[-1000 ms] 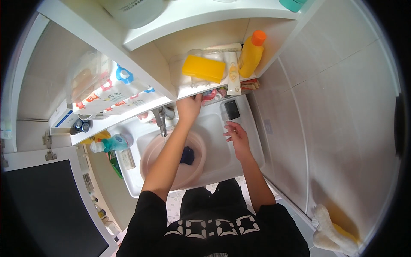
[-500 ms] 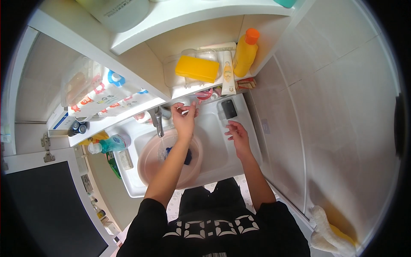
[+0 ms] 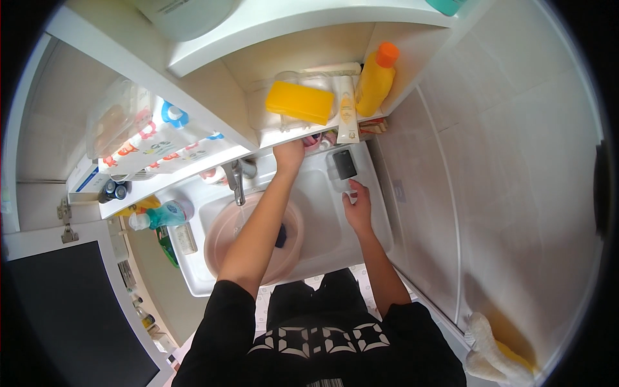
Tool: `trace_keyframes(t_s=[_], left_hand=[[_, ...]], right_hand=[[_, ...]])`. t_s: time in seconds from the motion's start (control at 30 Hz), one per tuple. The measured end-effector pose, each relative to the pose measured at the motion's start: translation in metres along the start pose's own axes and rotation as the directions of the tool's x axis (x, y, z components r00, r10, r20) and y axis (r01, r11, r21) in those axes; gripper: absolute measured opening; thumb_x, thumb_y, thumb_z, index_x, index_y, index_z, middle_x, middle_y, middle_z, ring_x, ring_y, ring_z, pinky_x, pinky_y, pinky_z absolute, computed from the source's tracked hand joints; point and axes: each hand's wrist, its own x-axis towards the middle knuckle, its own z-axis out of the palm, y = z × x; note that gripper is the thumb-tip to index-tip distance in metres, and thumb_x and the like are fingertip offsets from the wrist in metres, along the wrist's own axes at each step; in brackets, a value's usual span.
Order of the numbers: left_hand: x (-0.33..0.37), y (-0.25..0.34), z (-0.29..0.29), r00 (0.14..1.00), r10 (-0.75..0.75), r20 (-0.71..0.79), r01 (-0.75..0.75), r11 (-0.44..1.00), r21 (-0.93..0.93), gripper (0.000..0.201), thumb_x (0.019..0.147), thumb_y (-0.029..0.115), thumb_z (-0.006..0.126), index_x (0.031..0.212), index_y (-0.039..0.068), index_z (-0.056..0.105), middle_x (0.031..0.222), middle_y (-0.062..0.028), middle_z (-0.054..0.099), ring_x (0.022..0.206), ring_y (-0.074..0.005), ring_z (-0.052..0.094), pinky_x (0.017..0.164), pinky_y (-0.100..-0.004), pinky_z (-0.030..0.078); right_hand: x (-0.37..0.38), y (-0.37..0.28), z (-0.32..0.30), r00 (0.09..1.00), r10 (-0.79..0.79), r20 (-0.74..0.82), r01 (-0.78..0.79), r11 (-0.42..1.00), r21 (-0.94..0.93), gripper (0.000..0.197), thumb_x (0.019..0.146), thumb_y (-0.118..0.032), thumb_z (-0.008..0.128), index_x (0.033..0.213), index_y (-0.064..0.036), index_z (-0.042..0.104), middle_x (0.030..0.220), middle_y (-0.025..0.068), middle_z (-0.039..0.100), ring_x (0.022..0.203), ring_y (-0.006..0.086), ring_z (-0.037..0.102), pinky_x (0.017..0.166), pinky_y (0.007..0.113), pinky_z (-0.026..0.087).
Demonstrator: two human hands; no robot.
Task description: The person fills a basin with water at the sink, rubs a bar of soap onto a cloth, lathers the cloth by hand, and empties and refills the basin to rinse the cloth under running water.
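My left hand [image 3: 289, 153] reaches over the back rim of the white sink [image 3: 324, 222] and under the shelf edge. Its fingers are hidden there, so what they touch or hold cannot be seen. Over the sink's right side, my right hand [image 3: 358, 205] is empty, with its fingers loosely bent and apart. Just beyond its fingertips lies a black block [image 3: 345, 164], perhaps soap, on a clear dish. Below my left forearm a pink basin [image 3: 293, 248] stands in the sink, holding a dark blue cloth [image 3: 281, 236]. Left of that forearm is a metal faucet [image 3: 238, 184].
Above the sink, the shelf [image 3: 271, 138] carries a yellow box [image 3: 300, 102], a white tube [image 3: 347, 109] and a yellow bottle [image 3: 376, 80]. A teal bottle [image 3: 161, 216] lies at the sink's left. An open cabinet door [image 3: 77, 309] is at lower left; a tiled wall [image 3: 496, 161] bounds the right.
My left hand has moved forward from above the sink's back part to under the shelf, hiding its fingers. My right hand has shifted slightly, its fingers now more bent.
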Motion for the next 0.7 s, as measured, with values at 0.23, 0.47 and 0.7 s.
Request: trace_keyframes(t_s=[0.23, 0.47, 0.7], left_hand=[[0.001, -0.001, -0.005, 0.975, 0.088, 0.206, -0.101, 0.993, 0.053, 0.02, 0.092, 0.018, 0.054, 0.09, 0.003, 0.068, 0.082, -0.0126, 0.069, 0.067, -0.0287, 0.064, 0.066, -0.0375, 0.051], [-0.018, 0.044, -0.021, 0.938, -0.221, 0.266, 0.274, 0.945, -0.182, 0.033, 0.097, 0.024, 0.052, 0.104, -0.006, 0.063, 0.094, -0.012, 0.069, 0.084, -0.0186, 0.064, 0.078, -0.0313, 0.05], [0.014, 0.035, -0.035, 0.872, -0.137, 0.469, 0.112, 0.99, 0.081, 0.036, 0.095, 0.028, 0.053, 0.112, -0.003, 0.061, 0.102, -0.0106, 0.066, 0.091, -0.0197, 0.06, 0.086, -0.0319, 0.047]], right_hand=[[0.001, 0.003, -0.002, 0.999, 0.006, 0.039, -0.007, 1.0, 0.03, 0.039, 0.082, -0.007, 0.066, 0.12, -0.0065, 0.059, 0.11, 0.0145, 0.055, 0.09, 0.0272, 0.058, 0.079, 0.036, 0.05], [-0.003, 0.005, -0.002, 0.997, 0.054, 0.048, -0.055, 0.998, 0.021, 0.037, 0.082, -0.008, 0.066, 0.119, -0.0068, 0.06, 0.111, 0.0156, 0.056, 0.092, 0.0289, 0.058, 0.08, 0.037, 0.05], [-0.007, 0.013, 0.002, 0.997, 0.008, 0.078, -0.005, 1.0, -0.031, 0.035, 0.085, -0.009, 0.066, 0.12, -0.0113, 0.061, 0.114, 0.0099, 0.053, 0.094, 0.0217, 0.057, 0.07, 0.03, 0.053]])
